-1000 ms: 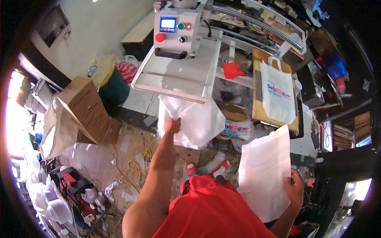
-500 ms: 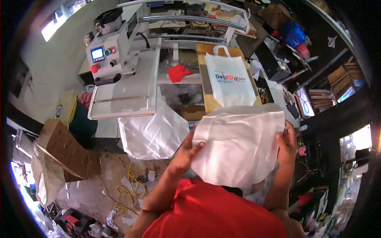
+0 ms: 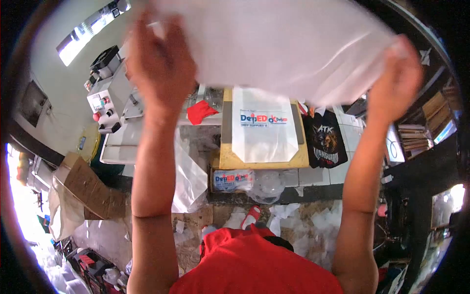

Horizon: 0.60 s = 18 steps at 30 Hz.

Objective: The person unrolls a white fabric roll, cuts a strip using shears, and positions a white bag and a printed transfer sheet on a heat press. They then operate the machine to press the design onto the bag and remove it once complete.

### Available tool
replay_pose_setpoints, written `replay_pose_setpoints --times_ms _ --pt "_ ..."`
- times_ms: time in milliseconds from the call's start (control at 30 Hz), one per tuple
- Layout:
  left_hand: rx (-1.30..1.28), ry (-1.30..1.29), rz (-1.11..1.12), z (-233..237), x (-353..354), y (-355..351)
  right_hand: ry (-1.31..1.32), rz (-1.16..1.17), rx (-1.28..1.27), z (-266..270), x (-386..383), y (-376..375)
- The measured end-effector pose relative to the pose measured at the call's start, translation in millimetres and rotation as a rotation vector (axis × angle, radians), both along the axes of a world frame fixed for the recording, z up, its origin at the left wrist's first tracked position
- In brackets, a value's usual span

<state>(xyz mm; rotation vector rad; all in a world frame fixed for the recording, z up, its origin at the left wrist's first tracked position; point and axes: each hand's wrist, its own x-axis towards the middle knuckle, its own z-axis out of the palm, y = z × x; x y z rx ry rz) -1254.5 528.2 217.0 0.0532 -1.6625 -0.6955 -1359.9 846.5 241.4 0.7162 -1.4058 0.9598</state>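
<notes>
Both arms are stretched up and forward, holding a plain white sheet (image 3: 284, 44) that is blurred by motion. My left hand (image 3: 164, 61) is closed on its left edge, and my right hand (image 3: 399, 73) pinches its right side. Beneath the sheet, a white bag with blue and red print (image 3: 264, 139) lies flat on a yellow-edged board (image 3: 230, 160). The raised sheet hides the top of that bag.
A press machine with a control box (image 3: 105, 105) stands at the left. Also there are a red cloth (image 3: 200, 112), a black printed shirt (image 3: 324, 139), a box of printed bags (image 3: 232, 180), a hanging white bag (image 3: 188, 179) and a cardboard box (image 3: 83, 183).
Both hands have lifted the white sheet from in front of the chest up and forward, uncovering the board's lower edge. The view has shifted, and the black shirt and box of bags show more.
</notes>
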Motion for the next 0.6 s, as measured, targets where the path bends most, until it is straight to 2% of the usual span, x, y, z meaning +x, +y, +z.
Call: replay_pose_setpoints --times_ms 33,67,133,167,200,233,267,300,333,367,400,433,467,533,600 --pt "-0.078 0.217 0.068 24 0 16 0.066 -0.068 0.020 27 -5 16" --pt "-0.084 0.209 0.078 26 -10 21 0.131 -0.137 0.039 39 -16 31" --pt "-0.348 0.584 0.178 31 -32 18 0.165 -0.172 0.064 32 -45 32" --pt "-0.435 0.323 0.315 4 -54 -1 0.207 -0.215 0.094 28 -59 24" --pt "-0.513 0.059 0.448 -49 -91 -21 0.180 0.021 -0.082 -8 -79 -8" --pt "-0.469 -0.309 0.538 -110 -133 -27 0.097 0.061 0.011 -55 -114 -17" --pt "-0.418 -0.472 0.257 -185 -170 -31 -0.298 -0.003 0.157 -125 -144 -28" --pt "-0.397 -0.825 0.129 -277 -197 -33 -1.152 -0.246 0.568 -167 -149 -37" --pt "-0.182 -1.057 -0.186 -319 -167 -13 -1.202 -0.201 0.918 -280 -193 -31" --pt "-0.394 -1.342 -0.051 -377 -161 -1 -1.187 -0.225 1.075 -346 -185 -20" --pt "-0.216 -1.397 -0.064 -387 -136 18 -1.182 -0.150 1.045 -393 -178 -10" --pt "-0.146 -1.349 -0.043 -395 -124 27 -1.288 -0.182 1.136 -397 -158 -7" --pt "-0.074 -1.314 -0.027 -401 -116 31 -1.054 -0.170 0.855 -422 -139 2" --pt "-0.065 -1.300 -0.036 -391 -105 37 -0.931 -0.220 0.790 -427 -125 6" --pt "-0.062 -1.254 -0.033 -383 -106 39 -0.922 -0.204 0.763 -431 -130 11"
